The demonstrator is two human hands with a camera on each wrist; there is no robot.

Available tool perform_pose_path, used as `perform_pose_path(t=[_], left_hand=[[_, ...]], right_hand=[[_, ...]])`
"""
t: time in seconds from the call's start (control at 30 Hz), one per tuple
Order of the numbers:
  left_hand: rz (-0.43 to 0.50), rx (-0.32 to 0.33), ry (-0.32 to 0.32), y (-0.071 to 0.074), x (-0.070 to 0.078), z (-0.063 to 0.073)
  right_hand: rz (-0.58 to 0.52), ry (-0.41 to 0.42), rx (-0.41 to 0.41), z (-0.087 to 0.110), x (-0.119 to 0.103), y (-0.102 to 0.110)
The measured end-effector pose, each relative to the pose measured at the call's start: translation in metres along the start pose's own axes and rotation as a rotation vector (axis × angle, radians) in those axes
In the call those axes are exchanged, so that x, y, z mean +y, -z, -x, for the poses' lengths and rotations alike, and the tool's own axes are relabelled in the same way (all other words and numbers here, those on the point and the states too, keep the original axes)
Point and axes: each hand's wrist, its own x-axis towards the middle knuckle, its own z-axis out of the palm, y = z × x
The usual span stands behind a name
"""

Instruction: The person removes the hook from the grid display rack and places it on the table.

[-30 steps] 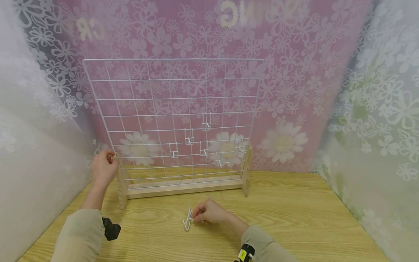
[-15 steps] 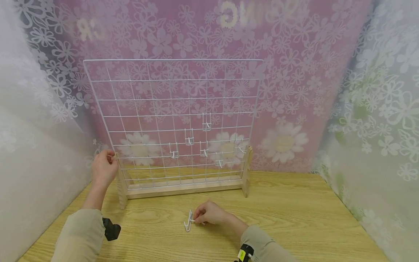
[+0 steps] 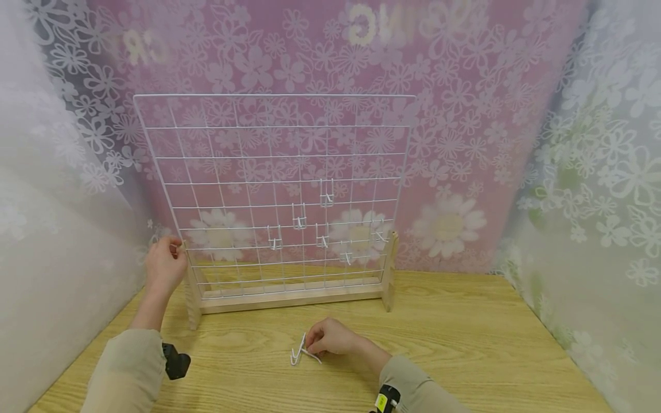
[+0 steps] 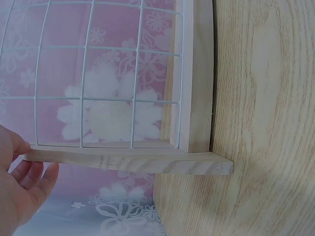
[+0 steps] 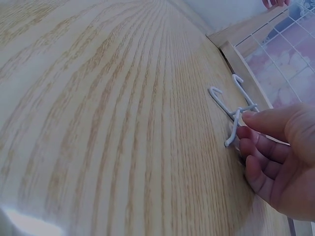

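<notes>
On this table [image 3: 465, 332], the wire rack [image 3: 276, 182] could tip, imo, if its side post [image 4: 147, 161] gets yanked by the left hand [image 3: 165, 265] clamped on it. Down in front, the right hand [image 3: 332, 337] fingertip-pinches a white hook [image 5: 236, 124]; a loose grip might let it twist free.

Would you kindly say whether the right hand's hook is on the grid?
Off: the right hand pinches the white hook, clear of the wire grid.

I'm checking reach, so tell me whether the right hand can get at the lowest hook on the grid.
Probably yes: nothing shows between the right hand and the lowest hook, though that hand pinches a loose hook.
</notes>
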Motion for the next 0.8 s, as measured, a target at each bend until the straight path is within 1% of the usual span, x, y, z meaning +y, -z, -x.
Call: perform_pose_path(t=[0.23,0.43,0.6,0.8], left_hand=[[-0.005,-0.002,0.006,0.000,0.000,0.000],[0.004,0.000,0.009,0.000,0.000,0.000],[0.006,-0.005,0.016,0.000,0.000,-0.001],[0.008,-0.003,0.010,0.000,0.000,-0.001]], right_hand=[[-0.030,-0.019,0.008,0.005,-0.003,0.006],[-0.037,-0.023,0.038,0.011,-0.004,0.018],[-0.031,-0.040,0.088,0.013,0.003,0.030],[-0.057,-0.027,0.138,0.016,0.006,0.044]])
